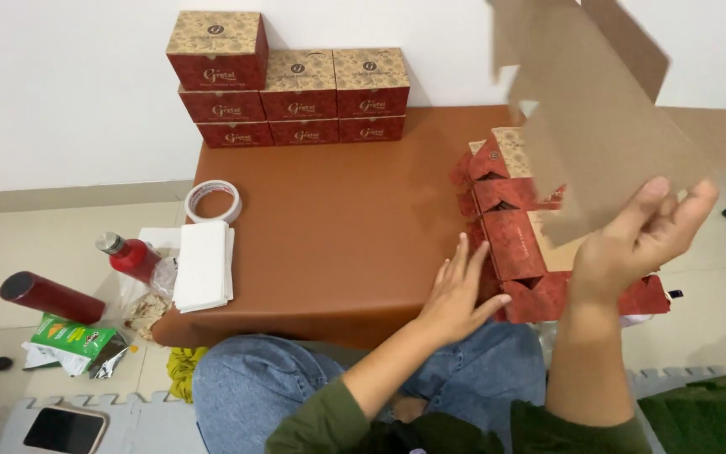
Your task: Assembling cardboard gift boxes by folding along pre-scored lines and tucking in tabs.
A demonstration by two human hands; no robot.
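My right hand (636,240) grips the lower edge of a flat, unfolded cardboard box blank (598,118), lifted up with its plain brown inside facing me. My left hand (457,294) rests with fingers spread against the left side of a pile of flat red-and-tan box blanks (518,240) lying at the right edge of the low brown table (338,227). Several assembled red-and-tan boxes (291,92) are stacked at the table's far edge against the white wall.
A roll of tape (212,202) and a stack of white sheets (203,265) lie at the table's left edge. On the floor to the left are a red bottle (132,256), a dark red flask (50,298), a green packet (73,340) and a phone (65,429).
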